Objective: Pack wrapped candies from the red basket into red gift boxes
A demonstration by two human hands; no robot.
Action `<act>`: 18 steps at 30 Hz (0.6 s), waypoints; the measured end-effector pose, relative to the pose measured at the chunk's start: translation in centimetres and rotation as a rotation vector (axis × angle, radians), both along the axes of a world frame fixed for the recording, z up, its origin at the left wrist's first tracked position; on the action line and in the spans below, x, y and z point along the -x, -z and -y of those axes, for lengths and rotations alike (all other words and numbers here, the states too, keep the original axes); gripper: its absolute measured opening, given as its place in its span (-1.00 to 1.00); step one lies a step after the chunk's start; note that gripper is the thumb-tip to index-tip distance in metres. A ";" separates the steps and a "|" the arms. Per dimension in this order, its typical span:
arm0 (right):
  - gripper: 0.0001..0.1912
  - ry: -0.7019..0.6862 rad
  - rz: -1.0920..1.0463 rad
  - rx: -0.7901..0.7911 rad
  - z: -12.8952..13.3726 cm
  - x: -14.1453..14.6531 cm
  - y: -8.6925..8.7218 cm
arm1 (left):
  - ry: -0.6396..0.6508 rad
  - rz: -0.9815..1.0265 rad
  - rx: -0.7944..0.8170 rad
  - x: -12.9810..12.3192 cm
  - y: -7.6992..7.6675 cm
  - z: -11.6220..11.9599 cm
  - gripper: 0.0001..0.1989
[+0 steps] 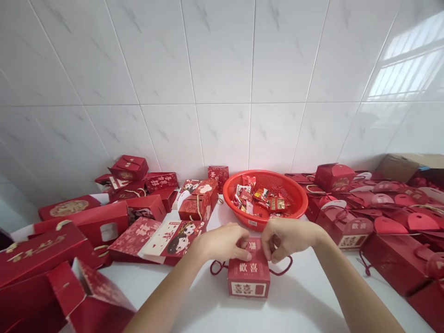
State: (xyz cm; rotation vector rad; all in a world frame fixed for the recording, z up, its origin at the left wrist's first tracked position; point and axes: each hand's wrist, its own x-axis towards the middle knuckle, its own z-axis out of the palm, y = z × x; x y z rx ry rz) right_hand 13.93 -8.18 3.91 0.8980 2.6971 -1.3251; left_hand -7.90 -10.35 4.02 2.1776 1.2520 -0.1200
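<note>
white table (201, 307), tiled wall (222, 69), left hand (225, 243) and right hand (289, 236), narrow grip holding red box (249, 274)

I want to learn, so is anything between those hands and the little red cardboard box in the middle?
Nothing visible: the bare left hand and bare right hand are both at the small red cardboard box. The round red plastic basket stands behind it, not between.

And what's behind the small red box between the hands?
Behind the small red box, a red basket holds wrapped packets, with a tiled wall beyond. The box, left hand and right hand cover part of the tabletop between.
</note>
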 end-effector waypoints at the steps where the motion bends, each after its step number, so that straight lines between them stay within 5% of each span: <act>1: -0.84 -0.005 -0.053 0.022 0.2 -0.1 -0.3 | -0.001 0.011 -0.012 0.0 0.1 0.0 -0.75; 12: -0.80 0.134 -0.446 0.239 1.7 -0.9 -2.5 | -0.175 0.113 -0.080 -0.4 0.2 0.4 -0.71; 18: -0.80 0.244 -0.446 0.122 1.9 -1.2 -3.4 | -0.154 0.504 -0.099 -0.5 -1.6 1.3 -0.61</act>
